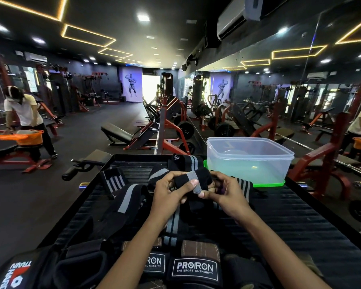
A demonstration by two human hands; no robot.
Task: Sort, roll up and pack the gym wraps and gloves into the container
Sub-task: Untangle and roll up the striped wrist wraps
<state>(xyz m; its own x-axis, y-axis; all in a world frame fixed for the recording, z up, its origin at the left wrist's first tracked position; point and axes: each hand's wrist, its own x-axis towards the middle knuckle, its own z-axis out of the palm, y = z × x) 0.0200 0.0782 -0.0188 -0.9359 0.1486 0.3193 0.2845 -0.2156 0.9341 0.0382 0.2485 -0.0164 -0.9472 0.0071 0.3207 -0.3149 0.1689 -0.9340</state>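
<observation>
A black wrap with grey stripes [196, 180] is half rolled between my hands above the black ribbed platform [290, 222]. My left hand [171, 190] pinches the roll from the left, and my right hand [225, 192] grips it from the right. The wrap's loose tail [173, 224] hangs down toward me. More striped wraps [129, 195] lie tangled at left and behind. A clear plastic container [248, 159] stands empty on a green lid [279, 183] at the far right of the platform. Black PROIRON gloves [194, 268] lie at the near edge.
A black strap with red and white print [17, 276] lies at the near left. Gym benches and red weight machines [169, 126] fill the floor beyond. A person [27, 119] bends over an orange basket [29, 136] at far left. A mirror wall runs on the right.
</observation>
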